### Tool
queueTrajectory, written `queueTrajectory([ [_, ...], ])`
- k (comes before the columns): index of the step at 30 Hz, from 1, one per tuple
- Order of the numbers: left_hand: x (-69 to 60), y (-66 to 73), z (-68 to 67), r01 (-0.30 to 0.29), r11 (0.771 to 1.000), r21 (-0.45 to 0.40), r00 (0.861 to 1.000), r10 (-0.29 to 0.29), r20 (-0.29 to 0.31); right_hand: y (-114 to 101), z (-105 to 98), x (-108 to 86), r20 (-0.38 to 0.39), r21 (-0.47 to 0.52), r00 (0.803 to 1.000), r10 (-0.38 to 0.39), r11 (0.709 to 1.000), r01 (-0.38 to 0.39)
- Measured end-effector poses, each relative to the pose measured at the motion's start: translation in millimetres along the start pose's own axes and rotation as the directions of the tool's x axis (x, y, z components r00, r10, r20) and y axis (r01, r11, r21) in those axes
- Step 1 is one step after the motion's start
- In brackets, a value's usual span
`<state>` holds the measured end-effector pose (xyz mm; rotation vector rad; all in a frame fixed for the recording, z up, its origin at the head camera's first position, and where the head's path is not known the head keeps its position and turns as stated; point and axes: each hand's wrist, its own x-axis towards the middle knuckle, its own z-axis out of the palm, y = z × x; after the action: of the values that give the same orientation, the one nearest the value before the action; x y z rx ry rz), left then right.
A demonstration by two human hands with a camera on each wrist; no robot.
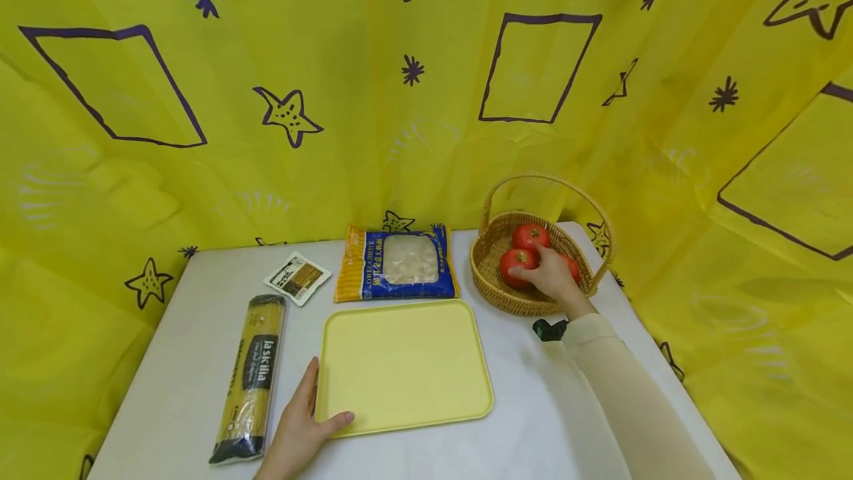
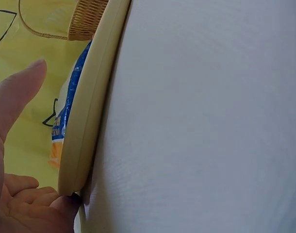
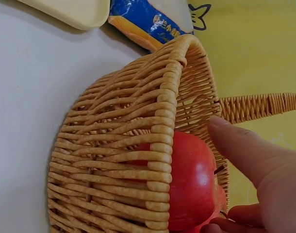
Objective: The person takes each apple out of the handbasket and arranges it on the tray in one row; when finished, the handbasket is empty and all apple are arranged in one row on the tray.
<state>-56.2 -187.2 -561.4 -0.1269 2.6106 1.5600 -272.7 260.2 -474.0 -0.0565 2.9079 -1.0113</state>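
My right hand (image 1: 552, 274) reaches into a wicker basket (image 1: 489, 295), over the red apples. The nearer apple (image 1: 514, 261) lies under its thumb, a second apple (image 1: 531, 234) sits behind, and another (image 1: 571, 267) is partly covered by the hand. In the right wrist view, the thumb is extended beside an apple (image 3: 191, 179); the fingertips are partly out of sight. At the near left corner of a pale yellow tray (image 1: 406, 369), my left hand (image 1: 301, 421) touches the edge. The left wrist view shows its thumb raised apart from the tray (image 2: 85, 111), fingers at the underside.
A blue and orange orecchiette bag (image 1: 409, 265) lies behind the tray. Left of it are a small white packet (image 1: 297, 278) and a spaghetti pack (image 1: 253, 376). The basket's tall handle (image 1: 541, 176) arches above the apples. A yellow curtain (image 1: 360, 124) surrounds the white table (image 1: 526, 421).
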Motion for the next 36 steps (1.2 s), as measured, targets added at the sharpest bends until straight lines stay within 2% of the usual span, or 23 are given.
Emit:
queueTrajectory([
  [8,-4.9,-1.7,-1.0,0.014,0.999,0.05,0.999,-0.016,0.033,-1,4,4.0,0.036,-0.049,0.999,-0.002,0.999,0.003],
  [12,-5.8,-4.3,0.0,0.024,0.999,0.044,0.999,-0.026,0.047,0,7,7.5,0.041,-0.064,0.999,-0.006,0.998,0.009],
  [16,-6.1,-4.8,-0.3,-0.001,0.999,0.054,0.997,-0.003,0.072,-1,8,10.2,0.047,-0.064,0.999,0.003,0.998,0.0],
  [21,-4.6,-4.6,-2.3,0.0,0.997,0.083,0.994,-0.009,0.109,-4,9,12.9,0.073,-0.067,0.997,0.011,0.998,-0.006],
  [27,-1.9,-5.9,-3.9,-0.026,0.992,0.124,0.992,0.011,0.124,-4,10,13.2,0.088,-0.094,0.996,0.012,0.996,-0.004],
  [36,-0.2,-5.7,-5.0,-0.036,0.989,0.143,0.992,0.018,0.128,-6,17,14.2,0.068,-0.225,0.998,-0.004,0.974,0.019],
])
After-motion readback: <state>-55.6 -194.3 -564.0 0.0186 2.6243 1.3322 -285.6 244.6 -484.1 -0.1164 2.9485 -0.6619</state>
